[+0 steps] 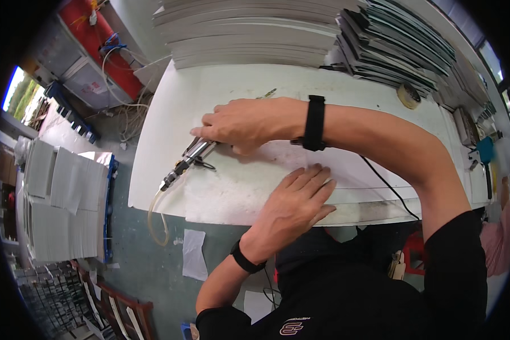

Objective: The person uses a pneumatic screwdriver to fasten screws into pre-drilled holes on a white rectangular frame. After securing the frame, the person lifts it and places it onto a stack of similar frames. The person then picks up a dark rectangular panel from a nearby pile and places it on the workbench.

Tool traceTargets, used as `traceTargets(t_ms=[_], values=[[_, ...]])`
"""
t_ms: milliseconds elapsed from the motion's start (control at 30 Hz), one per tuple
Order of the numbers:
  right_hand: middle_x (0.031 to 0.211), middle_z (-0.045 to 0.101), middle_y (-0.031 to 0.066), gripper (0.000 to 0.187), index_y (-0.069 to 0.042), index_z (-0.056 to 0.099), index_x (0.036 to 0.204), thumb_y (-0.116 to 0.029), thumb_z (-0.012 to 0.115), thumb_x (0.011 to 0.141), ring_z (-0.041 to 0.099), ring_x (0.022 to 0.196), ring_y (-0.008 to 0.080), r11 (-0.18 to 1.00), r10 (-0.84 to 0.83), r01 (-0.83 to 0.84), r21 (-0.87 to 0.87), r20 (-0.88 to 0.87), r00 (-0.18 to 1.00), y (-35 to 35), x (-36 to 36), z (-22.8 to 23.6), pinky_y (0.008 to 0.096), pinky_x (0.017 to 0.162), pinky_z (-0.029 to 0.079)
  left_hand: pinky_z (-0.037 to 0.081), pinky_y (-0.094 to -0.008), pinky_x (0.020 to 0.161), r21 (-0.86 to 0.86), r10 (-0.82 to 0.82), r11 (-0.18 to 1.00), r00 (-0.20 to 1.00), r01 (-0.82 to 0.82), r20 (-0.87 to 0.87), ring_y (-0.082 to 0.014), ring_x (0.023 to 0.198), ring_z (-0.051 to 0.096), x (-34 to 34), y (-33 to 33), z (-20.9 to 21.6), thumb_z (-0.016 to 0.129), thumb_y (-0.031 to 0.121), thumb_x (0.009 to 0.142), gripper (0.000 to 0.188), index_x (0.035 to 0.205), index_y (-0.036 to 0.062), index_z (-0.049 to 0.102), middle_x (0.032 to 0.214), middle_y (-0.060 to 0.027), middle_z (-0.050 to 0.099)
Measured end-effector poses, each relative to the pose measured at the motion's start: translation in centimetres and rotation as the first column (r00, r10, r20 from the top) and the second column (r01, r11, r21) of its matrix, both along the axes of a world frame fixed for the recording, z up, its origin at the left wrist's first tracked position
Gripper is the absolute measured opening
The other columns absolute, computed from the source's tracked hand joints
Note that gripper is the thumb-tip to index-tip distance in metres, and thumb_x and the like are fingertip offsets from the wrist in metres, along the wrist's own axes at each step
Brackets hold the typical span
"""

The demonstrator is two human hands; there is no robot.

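Note:
On a white worktable (164,141), my left hand (294,201) lies palm down near the front edge, fingers stretched out over a white sheet (374,173). My right arm reaches across the table from the right. At its end my right hand (238,124) is closed over a metal air gun (197,150), its fingers curled and partly hidden. A chrome coupling and a clear hose (151,218) run from the air gun past the table's left edge. Beyond my right hand a thin metal piece (271,93) shows; whether it belongs to the air gun I cannot tell.
Tall stacks of grey board (249,34) and dark sheets (396,45) stand along the back. A tape roll (409,96) sits at back right. A black cable (388,184) crosses the front edge. Stacked sheets (68,198) rest on a pallet at left.

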State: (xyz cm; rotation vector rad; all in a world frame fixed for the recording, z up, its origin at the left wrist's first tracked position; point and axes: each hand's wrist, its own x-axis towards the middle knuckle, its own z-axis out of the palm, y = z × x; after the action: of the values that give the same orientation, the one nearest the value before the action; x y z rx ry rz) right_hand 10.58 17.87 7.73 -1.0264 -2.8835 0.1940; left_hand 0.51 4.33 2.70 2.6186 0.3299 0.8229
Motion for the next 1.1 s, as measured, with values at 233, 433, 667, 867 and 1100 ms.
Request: traceTargets(t_ms=[233,433,667,867,1100], values=[[0.105,0.065,0.0270,0.027,0.006,0.063,0.104,-0.010,0.069,0.084,0.071,0.090,0.0438,0.994,-0.015,0.026,0.102,-0.104,0.995,-0.3,-1.9,-1.9,0.0486,0.078,0.058,0.049,-0.0450,0.103,0.022,0.085,0.996,0.995,-0.084,-0.043,-0.0319,0.120,0.063,0.3,-0.6,0.1,0.081,0.021,0.083,0.044,0.120,0.0031,0.068,0.126,-0.0144,0.067],[0.093,0.066,0.0247,0.024,0.005,0.062,0.101,-0.008,0.072,0.083,0.071,0.079,0.0416,0.962,-0.153,0.228,0.151,-0.395,0.906,-2.8,1.0,2.4,0.0485,0.069,0.057,0.049,-0.0458,0.104,0.008,0.092,0.996,0.993,-0.091,-0.079,-0.0337,0.123,0.063,0.8,-1.0,0.8,0.083,0.020,0.081,0.044,0.120,0.0047,0.070,0.128,-0.0148,0.069],[0.068,0.062,0.0120,0.031,0.004,0.062,0.093,-0.025,0.073,0.088,0.062,0.058,0.0221,0.835,-0.281,0.547,0.052,-0.815,0.506,-10.2,15.1,11.8,0.0371,0.057,0.052,0.051,-0.0438,0.100,-0.036,0.129,0.991,0.988,-0.132,-0.080,-0.0345,0.121,0.065,0.7,-1.2,0.7,0.084,0.015,0.080,0.044,0.121,0.0064,0.071,0.127,-0.0132,0.071],[0.063,0.062,0.0010,0.025,-0.007,0.065,0.094,-0.032,0.069,0.099,0.059,0.055,0.0090,0.730,-0.274,0.662,-0.170,-0.960,0.055,-19.3,30.8,13.5,0.0260,0.050,0.050,0.055,-0.0393,0.085,0.079,0.180,0.982,0.973,-0.170,-0.143,-0.0300,0.101,0.070,2.3,-2.3,6.2,0.081,0.004,0.082,0.031,0.111,0.0045,0.070,0.106,-0.0118,0.074],[0.067,0.056,-0.0030,0.013,-0.008,0.064,0.095,-0.020,0.068,0.097,0.053,0.057,0.0044,0.499,-0.192,0.850,-0.168,-0.978,-0.081,-25.4,41.7,7.7,0.0237,0.054,0.044,0.052,-0.0316,0.064,-0.148,-0.023,0.989,0.986,-0.001,-0.163,-0.0174,0.068,0.066,16.7,-0.8,16.8,0.074,0.005,0.092,0.013,0.093,-0.0010,0.063,0.078,-0.0100,0.068]])
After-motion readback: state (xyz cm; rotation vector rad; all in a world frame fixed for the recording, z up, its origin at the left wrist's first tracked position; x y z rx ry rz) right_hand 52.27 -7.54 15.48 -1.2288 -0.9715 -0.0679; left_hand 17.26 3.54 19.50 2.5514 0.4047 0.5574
